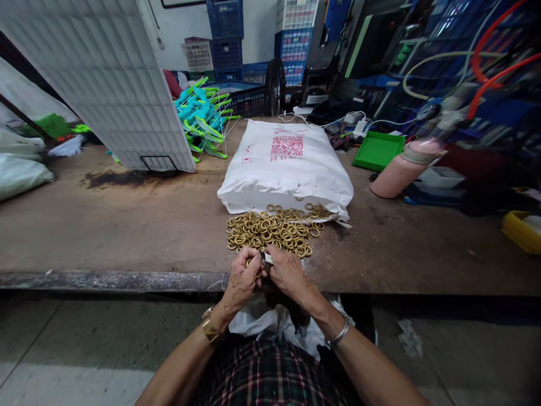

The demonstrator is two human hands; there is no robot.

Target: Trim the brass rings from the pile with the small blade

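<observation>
My left hand (244, 275) is closed in a pinch at the table's front edge, with a gold-coloured ring (248, 263) partly showing between its fingers. Close against it, my right hand (289, 274) is closed on a small flat pale piece (268, 258) with a dark end, perhaps a blade; its kind is not clear. Just beyond both hands lies a heap of gold-coloured rings (270, 230). The heap spills from the open mouth of a white woven sack (253, 169) with red print, which lies flat on the table.
On the brown table (127, 237) a ribbed white panel (114, 84) leans at the left, near a bundle of green and turquoise plastic pieces (205, 115). A green tray (379, 151), a pink bottle (401, 172) and a yellow container (522, 232) stand to the right.
</observation>
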